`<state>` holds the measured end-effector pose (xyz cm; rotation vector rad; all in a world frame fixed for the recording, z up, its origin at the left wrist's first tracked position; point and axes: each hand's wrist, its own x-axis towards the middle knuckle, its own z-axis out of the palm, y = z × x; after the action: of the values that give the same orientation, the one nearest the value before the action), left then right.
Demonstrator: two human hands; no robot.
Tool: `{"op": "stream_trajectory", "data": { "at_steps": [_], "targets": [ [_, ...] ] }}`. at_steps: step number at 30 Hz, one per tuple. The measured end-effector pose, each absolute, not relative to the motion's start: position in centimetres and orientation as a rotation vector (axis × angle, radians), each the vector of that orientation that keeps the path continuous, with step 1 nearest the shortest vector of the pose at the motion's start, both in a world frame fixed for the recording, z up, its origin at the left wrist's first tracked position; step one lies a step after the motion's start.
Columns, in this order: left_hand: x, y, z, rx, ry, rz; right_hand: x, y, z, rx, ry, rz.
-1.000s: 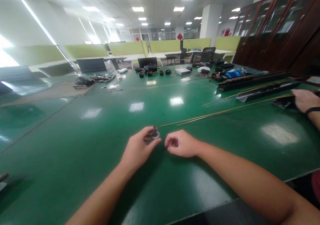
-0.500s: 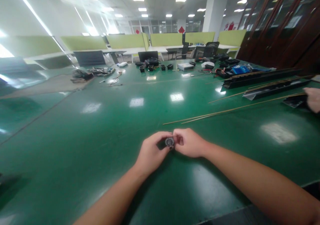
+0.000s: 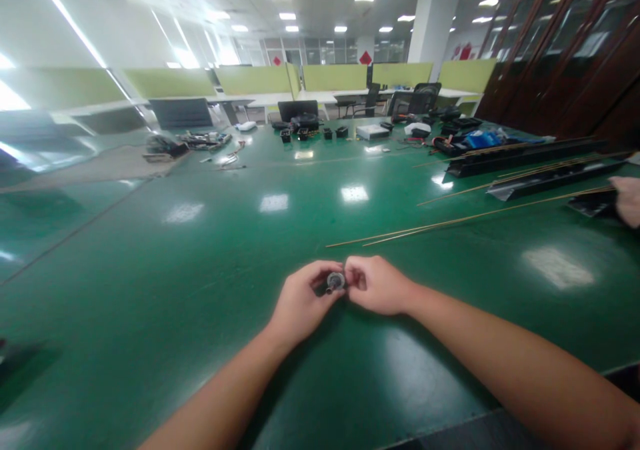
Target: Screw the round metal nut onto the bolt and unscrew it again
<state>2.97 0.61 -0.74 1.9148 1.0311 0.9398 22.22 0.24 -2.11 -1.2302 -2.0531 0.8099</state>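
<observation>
Between my two hands, just above the green table [image 3: 200,330], is a small round metal part [image 3: 336,281] with a grey toothed-looking rim. A short copper-coloured stub sticks out at its lower left. The thumb and fingers of my left hand [image 3: 305,300] pinch the part from the left. On the other side, my right hand [image 3: 377,285] is closed, its curled fingertips at the part's right edge. The part is too small and blurred to name its kind.
Long thin brass rods [image 3: 450,222] lie beyond my hands, running right to dark metal channels [image 3: 555,178]. Another person's hand [image 3: 627,200] is at the right edge. Black blocks [image 3: 303,134], a white box [image 3: 373,132] and tangled electronics [image 3: 205,141] stand farther back.
The round metal part has turned between my fingers: its stub swung from the bottom to the lower left. My hands have barely moved.
</observation>
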Motion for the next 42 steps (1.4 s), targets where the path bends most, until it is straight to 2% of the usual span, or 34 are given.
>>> {"op": "stream_trajectory", "data": {
  "at_steps": [24, 42],
  "targets": [
    [3.13, 0.39, -0.07, 1.820, 1.027, 0.865, 22.21, 0.04, -1.86, -1.217, -2.078, 0.750],
    [2.78, 0.68, -0.86, 1.906, 0.996, 0.953, 22.15, 0.15, -2.46, -1.170, -2.057, 0.792]
  ]
}}
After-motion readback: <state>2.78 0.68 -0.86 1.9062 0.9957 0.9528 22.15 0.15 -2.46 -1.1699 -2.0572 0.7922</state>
